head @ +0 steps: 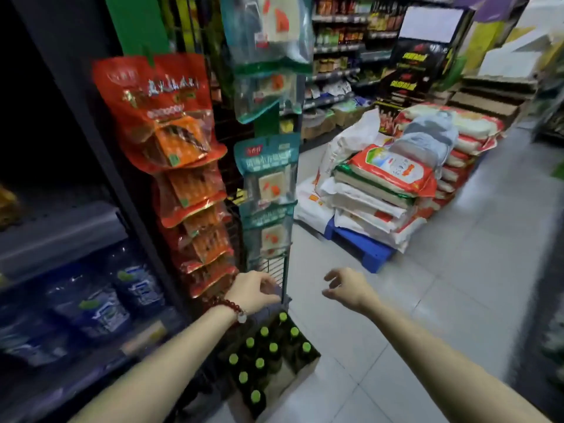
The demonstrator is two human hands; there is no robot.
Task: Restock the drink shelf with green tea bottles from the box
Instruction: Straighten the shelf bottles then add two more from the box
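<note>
An open cardboard box [300,372] stands on the floor below me, holding several dark green tea bottles [259,366] with bright green caps. My left hand [254,290], with a bead bracelet on the wrist, hovers above the box's far end, fingers curled and holding nothing. My right hand [346,286] hangs to the right over the floor tiles, fingers spread and empty. The drink shelf [61,227] is at the left, dim, with blue-labelled water bottles [103,303] on a lower level.
A wire rack [274,267] of hanging red snack packs [171,117] and teal packs [268,166] stands right behind the box. Stacked rice sacks [393,181] on a blue pallet [363,248] fill the aisle ahead. Grey tiled floor [442,300] spreads to the right.
</note>
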